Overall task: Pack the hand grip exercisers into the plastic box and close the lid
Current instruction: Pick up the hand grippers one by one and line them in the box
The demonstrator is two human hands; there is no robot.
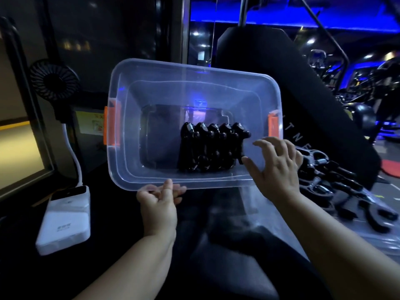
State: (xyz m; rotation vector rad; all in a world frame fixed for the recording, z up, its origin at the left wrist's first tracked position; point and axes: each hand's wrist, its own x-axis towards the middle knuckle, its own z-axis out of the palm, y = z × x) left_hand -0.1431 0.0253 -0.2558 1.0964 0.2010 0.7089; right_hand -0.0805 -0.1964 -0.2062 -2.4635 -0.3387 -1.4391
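Hand grip exercisers [213,146], black and packed side by side in a row, lie on the floor of the clear plastic box [151,87], toward its right end. More loose exercisers [324,180] lie in a heap just right of the box, outside it. The left hand [159,202] pinches the box's near rim, fingers curled closed on the edge, steadying it. The right hand [277,167] hangs over the box's near right corner, fingers spread and holding nothing, right beside the packed row. Packing looks partly done: one row is in, the left half of the box floor is bare, and the box has no lid on it. Next, I judge, the right hand must reach to the heap, take an exerciser and lay it beside the row.
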